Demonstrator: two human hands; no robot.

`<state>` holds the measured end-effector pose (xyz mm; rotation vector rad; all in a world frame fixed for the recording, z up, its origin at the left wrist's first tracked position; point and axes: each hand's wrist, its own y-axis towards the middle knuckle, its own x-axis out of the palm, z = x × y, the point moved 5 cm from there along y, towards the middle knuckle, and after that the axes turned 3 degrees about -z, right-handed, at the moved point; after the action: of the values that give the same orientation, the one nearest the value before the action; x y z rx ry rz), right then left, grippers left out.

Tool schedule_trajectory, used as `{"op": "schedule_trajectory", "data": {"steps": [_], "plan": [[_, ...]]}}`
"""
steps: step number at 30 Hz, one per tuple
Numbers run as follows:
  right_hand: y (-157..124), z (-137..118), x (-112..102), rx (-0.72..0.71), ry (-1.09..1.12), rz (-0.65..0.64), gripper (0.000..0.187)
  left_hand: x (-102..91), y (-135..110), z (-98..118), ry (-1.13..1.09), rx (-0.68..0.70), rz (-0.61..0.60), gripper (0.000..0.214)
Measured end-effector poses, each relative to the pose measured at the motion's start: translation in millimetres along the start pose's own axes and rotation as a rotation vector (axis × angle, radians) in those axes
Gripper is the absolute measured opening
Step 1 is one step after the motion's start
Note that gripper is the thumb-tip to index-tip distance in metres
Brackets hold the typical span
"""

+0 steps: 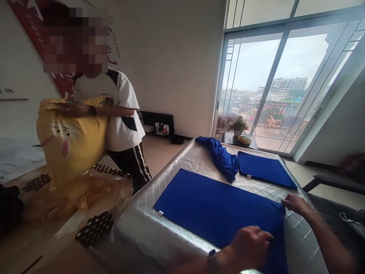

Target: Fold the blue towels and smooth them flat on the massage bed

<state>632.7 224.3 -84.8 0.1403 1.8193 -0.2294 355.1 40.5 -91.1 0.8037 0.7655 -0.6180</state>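
Observation:
A flat, rectangular blue cloth point(211, 201) with a small white tag lies spread on the silver quilted mattress point(173, 228). At its right far corner, my right hand point(295, 203) pinches the slightly raised edge. My left hand point(251, 245), a dark band on its wrist, is closed over the near right part of the same cloth; its fingertips are partly hidden. Beyond lie a second flat blue cloth point(265, 169), also tagged, and a crumpled blue cloth point(221, 156).
To the left another person point(122, 110) holds a bulging yellow fabric bundle point(74, 133) above a surface with clear plastic wrapping point(94, 194). Behind the mattress stand a small table with a potted plant point(238, 125) and a sliding glass door point(256, 76). A dark chair point(330, 184) is at right.

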Motion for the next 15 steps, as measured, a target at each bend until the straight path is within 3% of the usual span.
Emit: {"op": "schedule_trajectory", "data": {"steps": [2,4,8,11,15], "plan": [[2,-25,6,-0.011,0.061,-0.058,0.020,-33.9,-35,-36,-0.108,-0.217,0.166,0.031],[0,-66,12,-0.059,0.213,-0.113,0.021,-67.2,-78,-62,-0.176,-0.406,0.297,0.031],[-13,-188,18,-0.362,0.680,-0.174,0.032,-123.6,-160,-94,-0.142,-0.633,0.440,0.031],[-23,-279,26,-0.528,0.746,-0.182,0.033,-149.9,-210,-113,-0.009,-0.737,0.519,0.033],[-28,-380,45,-0.681,0.727,-0.165,0.033,-175.7,-264,-134,0.192,-0.844,0.608,0.033]]}}
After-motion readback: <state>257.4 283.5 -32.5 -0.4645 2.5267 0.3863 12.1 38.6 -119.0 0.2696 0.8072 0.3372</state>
